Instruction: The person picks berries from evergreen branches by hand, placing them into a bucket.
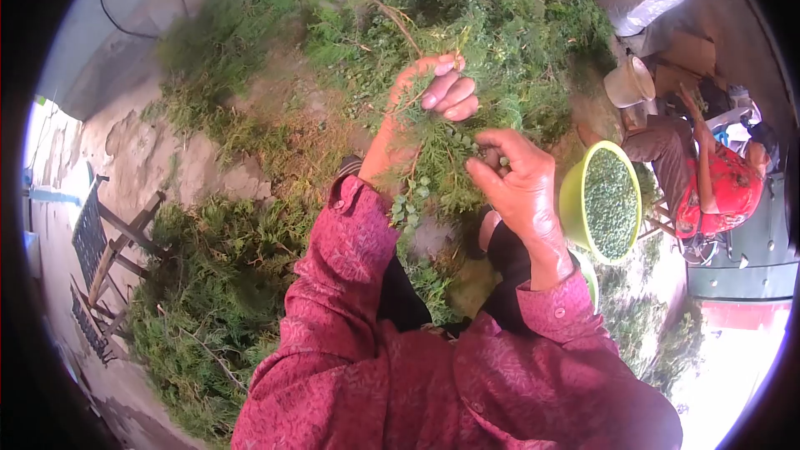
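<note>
My left hand [450, 93] is closed around a leafy evergreen branch [446, 157], flat and scaly like cypress, whose sprays hang below the fingers. Small pale green cones [408, 205] cluster on its lower end. Just right of the branch, my right hand [521, 177] is curled, thumb and forefinger bent together at the foliage. Small green cones seem to sit between its fingers. Beside my right wrist stands a lime-green bucket [572, 205], filled nearly to the rim with picked green cones [612, 204].
Cut evergreen branches [517, 17] lie heaped ahead, with another pile [217, 308] at my left. A wooden-framed chair [117, 242] stands far left. On the right sits a person in a red top [725, 192], near a pale bucket [630, 82] and a white sack [646, 7].
</note>
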Available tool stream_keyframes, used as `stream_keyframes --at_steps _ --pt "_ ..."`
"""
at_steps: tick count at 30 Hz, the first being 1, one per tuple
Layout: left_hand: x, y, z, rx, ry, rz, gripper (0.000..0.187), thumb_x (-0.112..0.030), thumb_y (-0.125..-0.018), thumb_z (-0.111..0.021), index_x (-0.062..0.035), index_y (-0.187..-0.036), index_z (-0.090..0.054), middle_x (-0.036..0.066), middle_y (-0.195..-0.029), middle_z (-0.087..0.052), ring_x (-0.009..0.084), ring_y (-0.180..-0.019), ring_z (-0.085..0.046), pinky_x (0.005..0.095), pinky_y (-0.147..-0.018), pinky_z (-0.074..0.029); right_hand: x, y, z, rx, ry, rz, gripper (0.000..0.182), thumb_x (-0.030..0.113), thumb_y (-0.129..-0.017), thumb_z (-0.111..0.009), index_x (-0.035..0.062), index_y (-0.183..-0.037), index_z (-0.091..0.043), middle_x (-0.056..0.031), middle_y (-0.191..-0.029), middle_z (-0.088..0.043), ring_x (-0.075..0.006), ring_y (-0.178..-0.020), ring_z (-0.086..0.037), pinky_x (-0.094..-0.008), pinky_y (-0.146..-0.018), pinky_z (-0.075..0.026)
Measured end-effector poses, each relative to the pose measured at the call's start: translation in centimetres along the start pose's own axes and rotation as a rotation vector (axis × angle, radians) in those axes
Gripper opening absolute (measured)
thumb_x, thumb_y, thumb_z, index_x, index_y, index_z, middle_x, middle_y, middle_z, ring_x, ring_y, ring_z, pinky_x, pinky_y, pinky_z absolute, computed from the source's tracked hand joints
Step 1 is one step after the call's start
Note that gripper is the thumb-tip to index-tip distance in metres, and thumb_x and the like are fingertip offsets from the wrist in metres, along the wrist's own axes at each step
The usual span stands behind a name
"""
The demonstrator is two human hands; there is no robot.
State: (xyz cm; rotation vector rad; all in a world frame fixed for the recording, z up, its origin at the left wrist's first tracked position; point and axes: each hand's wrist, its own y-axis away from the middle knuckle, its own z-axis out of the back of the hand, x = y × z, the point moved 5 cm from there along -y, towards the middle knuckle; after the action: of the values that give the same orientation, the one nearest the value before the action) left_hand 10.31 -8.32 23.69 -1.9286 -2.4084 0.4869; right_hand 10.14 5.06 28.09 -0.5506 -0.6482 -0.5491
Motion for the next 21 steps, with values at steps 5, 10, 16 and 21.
stream_keyframes --at_steps 5,10,16,21 --pt "0.6 -0.3 0.3 0.068 0.089 0.048 0.013 -0.007 -0.082 -0.039 -0.0071 -0.069 -0.038 -0.006 -0.042 -0.035 0.0067 -0.044 -0.03 0.0207 -0.045 -0.03 0.0 -0.7 -1.1 0.08 0.135 0.096 0.038 0.003 -0.061 -0.067 0.0089 -0.097 -0.054 -0.0107 -0.077 -0.056 -0.0278 -0.064 -0.056 -0.0333 -0.057 -0.046" --pt "0.5 0.0 -0.2 0.025 0.106 0.03 0.014 -0.008 -0.082 -0.039 -0.0072 -0.068 -0.039 -0.005 -0.042 -0.035 0.0063 -0.044 -0.031 0.0207 -0.044 -0.03 -0.9 -0.9 -0.9 0.066 0.204 0.149 0.034 0.0 -0.062 -0.065 0.008 -0.093 -0.053 -0.0113 -0.078 -0.055 -0.0308 -0.064 -0.055 -0.035 -0.056 -0.045" --pt "0.8 -0.1 -0.2 -0.009 0.083 0.028 0.014 -0.008 -0.082 -0.04 -0.0063 -0.068 -0.04 -0.006 -0.041 -0.035 0.0068 -0.044 -0.031 0.0208 -0.044 -0.031 -0.3 -0.6 -0.6 0.07 0.16 0.171 0.031 -0.002 -0.064 -0.063 0.0069 -0.091 -0.053 -0.0126 -0.078 -0.055 -0.0315 -0.065 -0.055 -0.0354 -0.055 -0.044" --pt "1.4 -0.5 0.6 0.073 0.117 0.068 0.012 -0.008 -0.082 -0.041 -0.0045 -0.071 -0.043 -0.006 -0.041 -0.036 0.007 -0.043 -0.032 0.0212 -0.043 -0.031 -0.5 -0.2 -0.6 -0.005 0.038 0.188 0.023 -0.004 -0.068 -0.059 0.0043 -0.089 -0.052 -0.0121 -0.072 -0.055 -0.0274 -0.061 -0.057 -0.0322 -0.053 -0.044"
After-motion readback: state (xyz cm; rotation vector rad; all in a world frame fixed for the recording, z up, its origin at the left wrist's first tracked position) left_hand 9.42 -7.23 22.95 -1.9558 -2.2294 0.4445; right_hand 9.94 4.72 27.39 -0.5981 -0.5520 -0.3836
